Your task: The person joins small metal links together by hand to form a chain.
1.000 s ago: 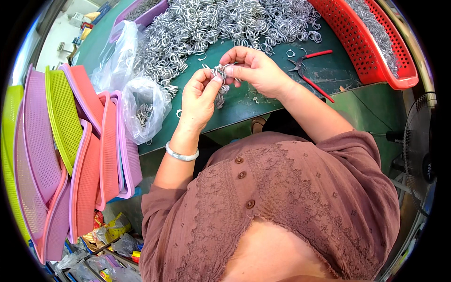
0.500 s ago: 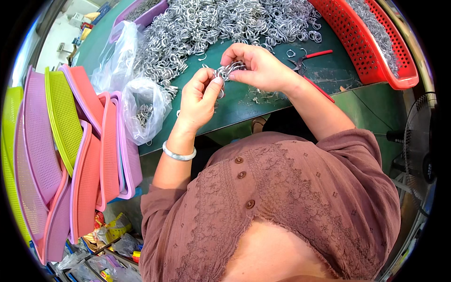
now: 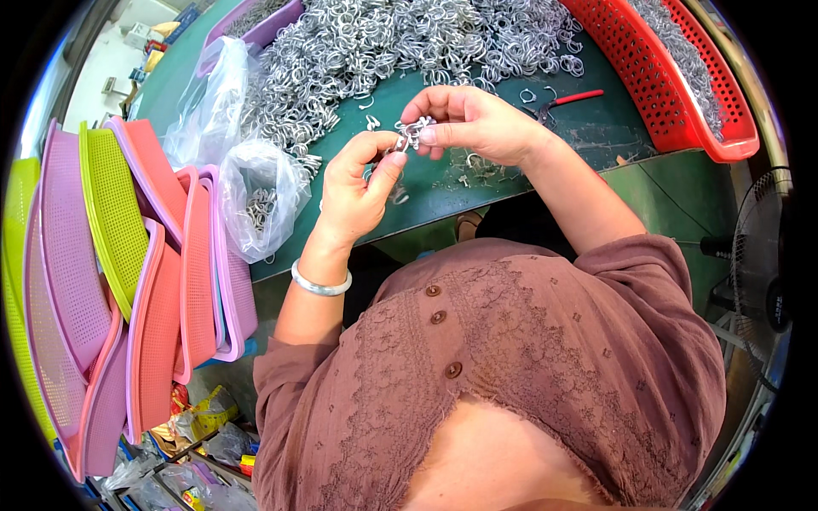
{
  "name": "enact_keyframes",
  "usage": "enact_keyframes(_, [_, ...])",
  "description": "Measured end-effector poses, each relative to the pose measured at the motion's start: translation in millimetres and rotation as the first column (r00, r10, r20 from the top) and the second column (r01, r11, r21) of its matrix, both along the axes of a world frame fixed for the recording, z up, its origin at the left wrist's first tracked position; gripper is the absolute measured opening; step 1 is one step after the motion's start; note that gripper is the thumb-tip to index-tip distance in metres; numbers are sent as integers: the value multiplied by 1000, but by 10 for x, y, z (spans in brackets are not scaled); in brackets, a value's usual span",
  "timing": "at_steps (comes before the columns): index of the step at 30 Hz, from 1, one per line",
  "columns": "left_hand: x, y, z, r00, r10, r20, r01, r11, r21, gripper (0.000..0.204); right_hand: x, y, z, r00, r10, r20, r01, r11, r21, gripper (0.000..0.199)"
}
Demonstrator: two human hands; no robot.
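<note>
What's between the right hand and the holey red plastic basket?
In the head view, between the right hand and the red basket, red-handled metal pliers and loose silver metal rings lie on the green tabletop.

Upper centre: the heap of metal rings (image 3: 409, 47) is cut off by the top edge, as are the red basket (image 3: 615, 64) at upper right and the purple basket (image 3: 271, 28) at upper left. Centre: the small metal rings (image 3: 417, 131) between left hand (image 3: 362, 183) and right hand (image 3: 469, 123) are partly covered by fingers, their number too small to tell. The right forearm hides part of the pliers (image 3: 579, 98). Left: cloudy film blurs the contents of the plastic bag (image 3: 285, 175). Lower edge: the brown shirt (image 3: 545, 341) is cropped.
</note>
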State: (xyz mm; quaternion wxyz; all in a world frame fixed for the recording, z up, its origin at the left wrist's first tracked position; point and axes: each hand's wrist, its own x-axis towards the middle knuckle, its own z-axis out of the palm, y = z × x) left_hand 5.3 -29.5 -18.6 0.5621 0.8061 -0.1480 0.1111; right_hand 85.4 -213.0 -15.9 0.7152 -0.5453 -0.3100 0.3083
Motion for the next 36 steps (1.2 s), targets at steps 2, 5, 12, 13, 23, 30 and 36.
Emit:
enact_keyframes(2, [-5,18,-1,999,-39,-24,39,999,10,7,-12,-15,17,994,32,-101,-37,998,-46,22])
enact_keyframes(5, [-33,-2,49,988,-85,-126,79,996,-51,6,-16,-28,4,993,25,-117,-27,999,-21,20])
enact_keyframes(12, [-22,-35,-9,987,-146,-63,135,979,-153,4,-4,8,-35,1000,-17,7,17,997,71,19])
enact_keyframes(13, [-31,-34,-1,984,-148,-103,131,980,-151,3,-9,-3,-16,998,-6,70,3,999,50,20])
enact_keyframes(23, [-38,-55,26,965,-156,-212,105,967,-234,4,-50,-35,59,967,41,250,-41,999,-7,19])
enact_keyframes(30, [-67,-75,57,913,-191,-361,51,931,-361,13,-16,21,-90,998,6,63,-6,1000,8,12])
enact_keyframes(36, [-81,-84,85,911,-192,-365,1,887,-463,23,-19,40,-156,992,-4,-130,19,993,115,10])
